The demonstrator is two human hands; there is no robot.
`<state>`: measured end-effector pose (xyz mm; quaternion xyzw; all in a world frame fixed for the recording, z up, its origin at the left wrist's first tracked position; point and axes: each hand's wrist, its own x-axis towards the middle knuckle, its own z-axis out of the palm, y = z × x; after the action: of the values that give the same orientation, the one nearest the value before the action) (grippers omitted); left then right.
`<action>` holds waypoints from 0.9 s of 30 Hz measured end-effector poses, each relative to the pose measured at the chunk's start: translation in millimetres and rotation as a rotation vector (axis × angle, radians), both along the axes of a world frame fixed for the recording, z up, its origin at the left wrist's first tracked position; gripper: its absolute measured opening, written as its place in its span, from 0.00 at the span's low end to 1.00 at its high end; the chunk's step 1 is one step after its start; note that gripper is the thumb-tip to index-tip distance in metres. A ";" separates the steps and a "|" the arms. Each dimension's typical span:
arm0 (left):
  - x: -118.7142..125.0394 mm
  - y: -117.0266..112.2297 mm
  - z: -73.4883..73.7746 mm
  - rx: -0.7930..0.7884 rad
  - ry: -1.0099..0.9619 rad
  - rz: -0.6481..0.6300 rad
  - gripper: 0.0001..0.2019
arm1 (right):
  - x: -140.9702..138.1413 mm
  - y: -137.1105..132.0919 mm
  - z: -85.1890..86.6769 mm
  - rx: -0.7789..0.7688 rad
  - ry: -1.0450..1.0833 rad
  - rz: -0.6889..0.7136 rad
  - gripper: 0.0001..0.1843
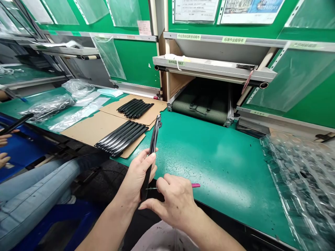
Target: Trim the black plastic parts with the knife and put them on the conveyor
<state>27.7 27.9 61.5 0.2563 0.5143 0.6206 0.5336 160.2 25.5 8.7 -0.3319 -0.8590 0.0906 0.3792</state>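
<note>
My left hand is wrapped round a long, glossy black plastic strip, which stands tilted up over the table's front edge. A small clip-like tab juts from its upper end. In my right hand is a slim knife with a pink handle; its thin blade reaches across to the lower part of the strip. My right thumb is stretched out by the strip's bottom end. Left of my hands, a row of similar black strips lies on cardboard, with a second pile behind it.
A green tabletop carries clear plastic trays on the right. A conveyor belt opens at the back beneath a shelf. A pale container sits below my hands. At left, another person's hand holds a black strip.
</note>
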 end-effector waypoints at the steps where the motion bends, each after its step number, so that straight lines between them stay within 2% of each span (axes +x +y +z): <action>1: 0.4 -0.3 -0.1 -0.002 0.002 -0.002 0.16 | 0.4 0.4 0.0 0.002 -0.010 0.000 0.33; 20: 8.0 -0.1 2.1 -0.022 0.017 -0.001 0.15 | 7.8 0.5 4.0 -0.002 -0.062 -0.032 0.36; 27: 7.9 3.2 2.5 -0.034 -0.010 0.033 0.17 | 5.5 -0.4 4.4 0.087 -0.065 -0.054 0.36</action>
<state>35.6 31.0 64.1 0.2356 0.5261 0.6219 0.5300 165.7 25.0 13.1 -0.3408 -0.8647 0.0322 0.3675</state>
